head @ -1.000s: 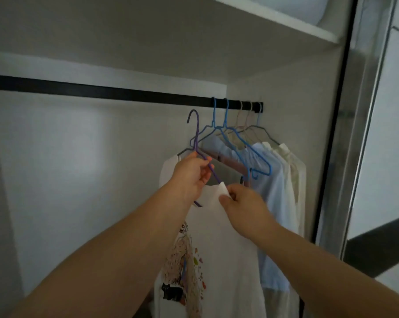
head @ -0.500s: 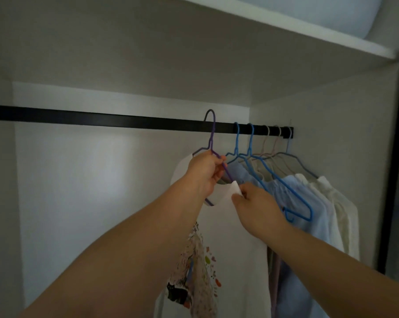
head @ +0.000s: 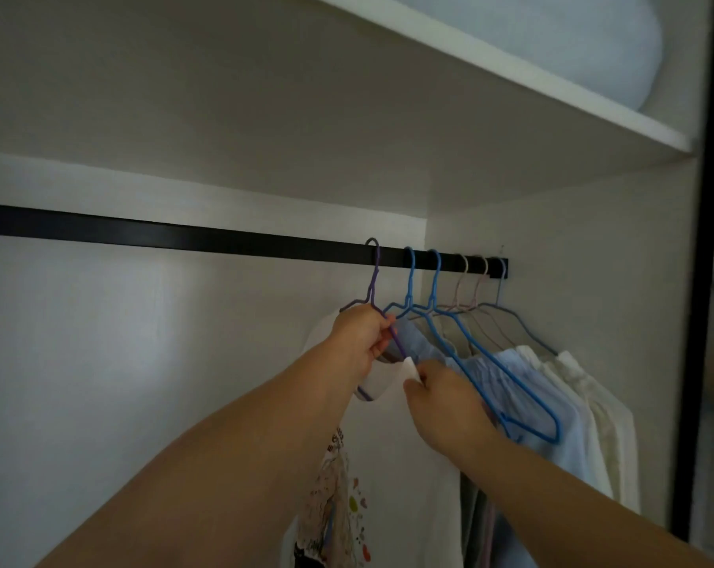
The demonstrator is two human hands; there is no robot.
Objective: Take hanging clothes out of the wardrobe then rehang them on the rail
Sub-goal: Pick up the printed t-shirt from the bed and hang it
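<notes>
The white shirt (head: 404,465) hangs on the purple hanger (head: 373,280), whose hook now sits over the rail (head: 183,235); half a second ago it was just below the rail's top edge. The left hand (head: 361,338) grips the hanger's shoulder, as before. The right hand (head: 441,403) still pinches the shirt's collar. Blue hangers (head: 511,399) with pale clothes (head: 552,403) hang just right.

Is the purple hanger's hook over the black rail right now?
Yes, the purple wire hanger's hook loops over the black wardrobe rail, while the left hand grips the hanger's shoulder.
</notes>
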